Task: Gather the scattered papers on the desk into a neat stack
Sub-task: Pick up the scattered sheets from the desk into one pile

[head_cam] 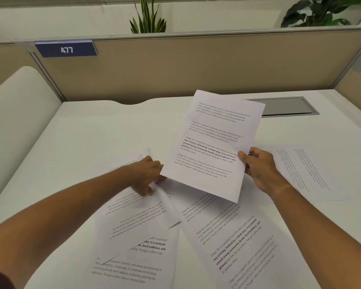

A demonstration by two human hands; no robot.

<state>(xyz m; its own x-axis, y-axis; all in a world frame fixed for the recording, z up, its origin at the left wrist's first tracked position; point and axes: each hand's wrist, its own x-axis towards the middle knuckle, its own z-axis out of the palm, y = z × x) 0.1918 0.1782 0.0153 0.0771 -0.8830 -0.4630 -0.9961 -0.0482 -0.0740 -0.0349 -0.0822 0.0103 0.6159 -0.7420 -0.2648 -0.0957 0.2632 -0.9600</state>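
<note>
My right hand (pixel 258 167) pinches the right edge of a printed sheet (pixel 213 142) and holds it tilted up above the white desk (pixel 92 138). My left hand (pixel 148 174) grips the upper corner of another printed sheet (pixel 133 217), which curls up off the desk at centre left. Flat below lie more printed papers: one near the front edge (pixel 133 268), one at front right (pixel 238 243) and one at the far right (pixel 308 172). They overlap at skewed angles.
A tan cubicle partition (pixel 175 67) with a blue "477" sign (pixel 66 49) closes the back of the desk. A grey cable hatch (pixel 286 106) sits at back right. Plants (pixel 147 17) stand beyond the partition. A curved white side panel (pixel 15 105) rises on the left.
</note>
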